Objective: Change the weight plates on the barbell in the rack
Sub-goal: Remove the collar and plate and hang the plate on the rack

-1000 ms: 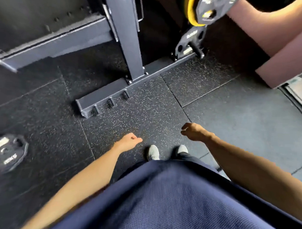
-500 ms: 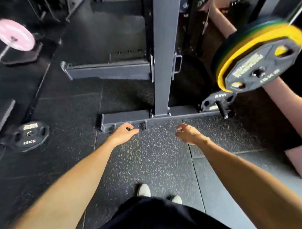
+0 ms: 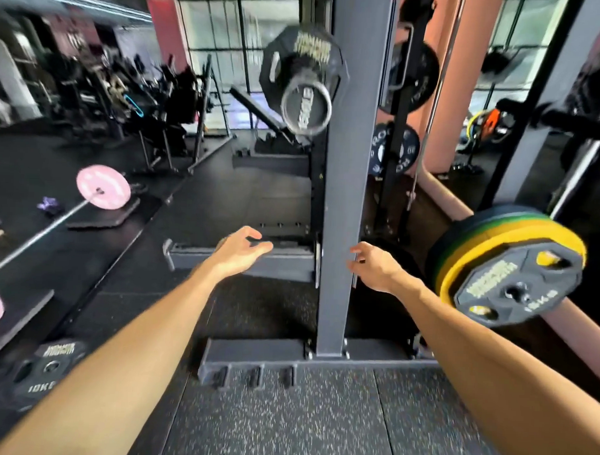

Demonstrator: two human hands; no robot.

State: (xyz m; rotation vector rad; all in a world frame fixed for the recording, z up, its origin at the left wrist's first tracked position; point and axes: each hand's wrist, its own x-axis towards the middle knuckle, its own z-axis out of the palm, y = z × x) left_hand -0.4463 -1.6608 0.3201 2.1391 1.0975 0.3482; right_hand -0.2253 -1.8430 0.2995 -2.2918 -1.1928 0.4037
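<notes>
The barbell's near end sticks out at head height, left of the grey rack upright, with a black plate on its sleeve. At the right, a stack of a black plate, a yellow plate and a green one hangs on a rack peg. A black 10 kg plate lies on the floor at the lower left. My left hand and my right hand reach forward on either side of the upright, fingers relaxed, holding nothing.
The rack's base beam crosses the rubber floor in front of me. A barbell with pink plates lies on pads at the left. More black plates hang behind the upright. A mirror stands at the right.
My view has lifted from the floor up to the rack. Both hands have risen and reached forward toward the upright, still holding nothing.
</notes>
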